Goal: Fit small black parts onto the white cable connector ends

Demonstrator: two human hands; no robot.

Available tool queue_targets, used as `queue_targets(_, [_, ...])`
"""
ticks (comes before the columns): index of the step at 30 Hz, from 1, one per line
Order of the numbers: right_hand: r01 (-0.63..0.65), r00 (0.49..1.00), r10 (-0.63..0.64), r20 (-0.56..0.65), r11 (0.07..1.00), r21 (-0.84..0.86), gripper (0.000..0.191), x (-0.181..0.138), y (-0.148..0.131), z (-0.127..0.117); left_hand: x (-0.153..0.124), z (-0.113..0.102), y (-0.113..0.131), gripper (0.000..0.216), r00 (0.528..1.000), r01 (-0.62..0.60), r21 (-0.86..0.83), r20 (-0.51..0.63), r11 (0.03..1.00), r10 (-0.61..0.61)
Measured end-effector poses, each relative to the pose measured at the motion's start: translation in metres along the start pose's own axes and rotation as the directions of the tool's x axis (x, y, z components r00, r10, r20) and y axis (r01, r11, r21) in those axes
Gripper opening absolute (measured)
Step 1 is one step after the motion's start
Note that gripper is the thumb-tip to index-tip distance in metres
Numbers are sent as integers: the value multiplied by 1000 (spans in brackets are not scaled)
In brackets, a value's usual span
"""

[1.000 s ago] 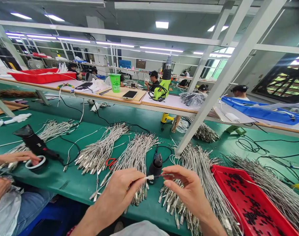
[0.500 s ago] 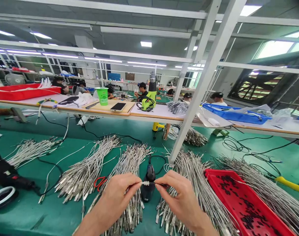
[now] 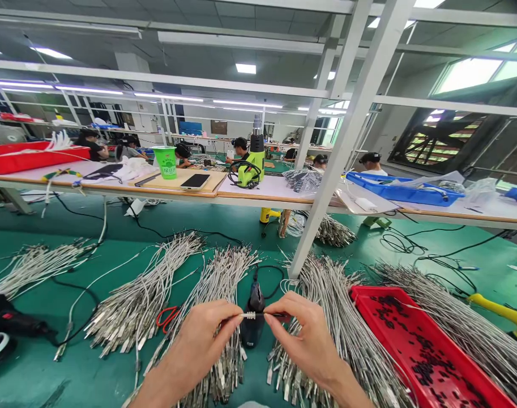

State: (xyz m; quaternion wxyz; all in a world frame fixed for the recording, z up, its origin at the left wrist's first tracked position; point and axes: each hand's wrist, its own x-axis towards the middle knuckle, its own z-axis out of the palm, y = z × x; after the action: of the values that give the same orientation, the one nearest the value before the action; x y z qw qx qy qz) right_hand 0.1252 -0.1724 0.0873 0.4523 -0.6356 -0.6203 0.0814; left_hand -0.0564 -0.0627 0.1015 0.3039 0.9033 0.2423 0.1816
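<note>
In front of me a short piece of white cable with a ribbed strain relief (image 3: 250,315) is stretched level between my two hands. My left hand (image 3: 199,334) pinches its white end with thumb and fingertips. The dark part on the other side is pinched by my right hand (image 3: 307,331); whether this is a sleeve or bare wires I cannot tell. Right behind the cable, a black device (image 3: 252,333) with a slotted top stands on the green bench. White cable bundles (image 3: 224,277) with metal plugs lie under my left hand, and another cable bundle (image 3: 330,289) lies by my right.
A red tray (image 3: 405,323) of small black pieces sits at the right. Red-handled scissors (image 3: 167,318) lie at the left, near a black heat gun (image 3: 14,314). A white post (image 3: 338,136) rises beyond my right hand. The shelf (image 3: 165,195) bears a green cup (image 3: 165,162) and a phone.
The view has shifted slightly, so the bench and shelf appear a little farther left. Both hands keep their pinch on the cable, nearly unmoved.
</note>
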Motion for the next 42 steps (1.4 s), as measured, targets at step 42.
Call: queue_targets(42, [-156,988,156,7,988,-6,11,20,97,35,68,53,-60,26,997,77,-17,-18,997,-77])
